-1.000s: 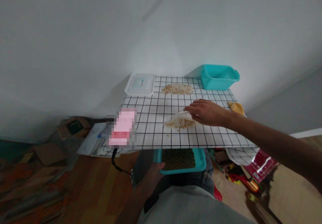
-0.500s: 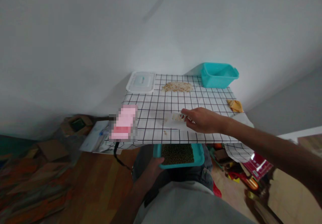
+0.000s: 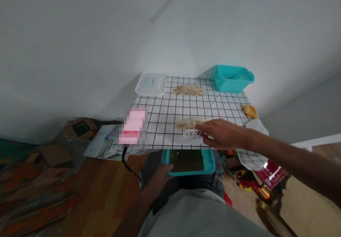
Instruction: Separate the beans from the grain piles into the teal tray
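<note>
The right hand [image 3: 226, 134] is reaching forward, arm stretched long and wrist flat, and pinching a white slotted scraper [image 3: 192, 133] that is standing at the near edge of the counter [image 3: 160, 112], just in front of a pile of tan grains [image 3: 189, 122]. The scraper is looking light, thin and stiff, best taken by its right end. The left hand [image 3: 160, 174] is gripping the left rim of a teal tray [image 3: 211, 164] of dark green beans [image 3: 187, 160] below the counter's edge. The tray is probably heavier and apt to spill unless kept level.

two teal tubs [image 3: 233, 79], two grain piles [image 3: 189, 90], one lid [image 3: 150, 84], one scraper [image 3: 190, 133], one yellow cloth [image 3: 249, 111].
</note>
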### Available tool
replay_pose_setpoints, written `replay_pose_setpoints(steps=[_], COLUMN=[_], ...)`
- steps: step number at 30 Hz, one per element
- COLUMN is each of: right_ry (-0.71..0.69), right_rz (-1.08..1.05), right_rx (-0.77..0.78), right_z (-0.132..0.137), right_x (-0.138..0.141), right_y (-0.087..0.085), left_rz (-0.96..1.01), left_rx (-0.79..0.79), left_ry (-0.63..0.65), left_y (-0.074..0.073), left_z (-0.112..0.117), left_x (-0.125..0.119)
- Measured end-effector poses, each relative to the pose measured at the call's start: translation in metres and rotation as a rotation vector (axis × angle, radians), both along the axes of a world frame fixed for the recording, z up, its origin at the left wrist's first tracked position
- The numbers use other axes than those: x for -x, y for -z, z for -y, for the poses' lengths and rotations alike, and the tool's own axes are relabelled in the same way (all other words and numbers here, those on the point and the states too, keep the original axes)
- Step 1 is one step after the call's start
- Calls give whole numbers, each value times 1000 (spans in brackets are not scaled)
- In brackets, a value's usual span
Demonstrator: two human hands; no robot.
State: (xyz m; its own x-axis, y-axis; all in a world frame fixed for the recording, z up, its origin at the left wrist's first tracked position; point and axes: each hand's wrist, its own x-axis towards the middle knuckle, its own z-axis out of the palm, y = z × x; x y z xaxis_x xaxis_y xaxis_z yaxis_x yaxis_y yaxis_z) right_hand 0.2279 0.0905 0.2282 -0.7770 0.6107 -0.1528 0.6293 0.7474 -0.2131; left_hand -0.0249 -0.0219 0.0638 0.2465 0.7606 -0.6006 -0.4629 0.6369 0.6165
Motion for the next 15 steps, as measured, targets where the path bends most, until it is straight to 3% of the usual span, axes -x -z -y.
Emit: replay_pose_setpoints(steps=[7, 15], right_ry=[274, 207], right_rz=[84, 91], right_rx=[-126, -83], right_z=[-9, -10], right_x=[-44, -28], right_y=[-1, 9], left_rz=[97, 106], left_rx=[0, 32], left_ry=[8, 46], left_y=[6, 13], left_z=[-5, -2], left_x=[-9, -5])
